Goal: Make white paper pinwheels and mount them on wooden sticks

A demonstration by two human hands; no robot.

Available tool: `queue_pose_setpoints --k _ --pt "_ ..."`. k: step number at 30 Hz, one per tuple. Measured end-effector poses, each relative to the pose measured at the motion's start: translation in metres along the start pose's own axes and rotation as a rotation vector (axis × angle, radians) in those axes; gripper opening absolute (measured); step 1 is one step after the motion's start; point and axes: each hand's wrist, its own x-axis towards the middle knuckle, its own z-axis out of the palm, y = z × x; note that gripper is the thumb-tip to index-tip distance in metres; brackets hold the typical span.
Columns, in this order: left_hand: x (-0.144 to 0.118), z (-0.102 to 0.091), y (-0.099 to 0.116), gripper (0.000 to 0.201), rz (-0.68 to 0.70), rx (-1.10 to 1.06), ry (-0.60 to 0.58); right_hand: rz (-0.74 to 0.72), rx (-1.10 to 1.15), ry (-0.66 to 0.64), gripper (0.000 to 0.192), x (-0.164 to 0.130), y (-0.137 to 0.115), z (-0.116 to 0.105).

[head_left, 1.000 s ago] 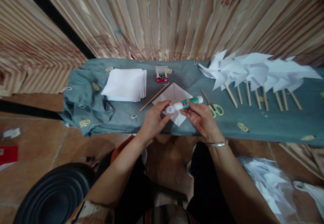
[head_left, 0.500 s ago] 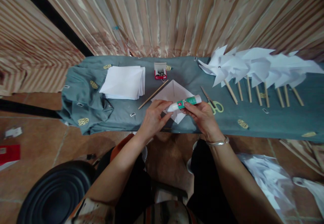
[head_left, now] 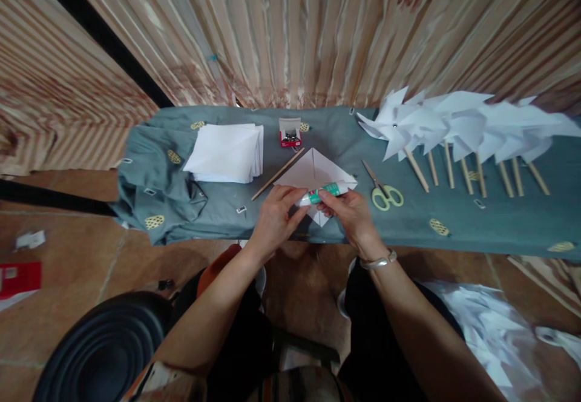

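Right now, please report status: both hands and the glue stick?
Left hand and right hand both on green-white glue stick. Stick over folded white paper square. Nothing in the way.

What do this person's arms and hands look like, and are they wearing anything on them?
Both forearms are bare, with no gloves on the left hand or the right hand. A thin silver bangle circles the right wrist. Near the left elbow a bit of patterned sleeve shows. No rings can be made out.

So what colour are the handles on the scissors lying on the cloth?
Light green, on the scissors right of the right hand; the head view shows it.
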Motion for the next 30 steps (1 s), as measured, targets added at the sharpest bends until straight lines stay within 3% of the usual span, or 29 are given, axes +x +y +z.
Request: queue_pose_setpoints --k 5,9,12,17,22,26,30 --pt "-0.002 -0.001 -0.003 0.024 -0.028 0.007 0.0 0.009 -0.095 0.007 0.04 0.0 0.003 0.007" --pt "0.0 -0.012 -0.017 0.024 -0.138 -0.019 0.023 -0.04 -0.135 -0.053 0.042 -0.002 0.001 0.004" --pt "0.004 -0.03 -0.036 0.026 -0.292 0.103 0.086 -0.095 -0.19 -0.048 0.041 -0.003 -0.001 -0.006" --pt "0.007 -0.053 -0.056 0.031 -0.42 0.411 -0.048 -0.118 -0.255 -0.044 0.041 -0.004 0.001 -0.023" --pt "0.007 -0.053 -0.055 0.033 -0.399 0.554 -0.102 -0.235 -0.47 -0.039 0.033 -0.008 0.005 -0.033" --pt "0.006 -0.054 -0.053 0.036 -0.341 0.552 -0.056 -0.495 -0.833 0.007 0.025 -0.015 0.005 -0.04" --pt "0.001 -0.039 -0.042 0.044 -0.067 0.421 -0.006 -0.733 -1.076 -0.068 0.03 -0.021 0.005 -0.045"
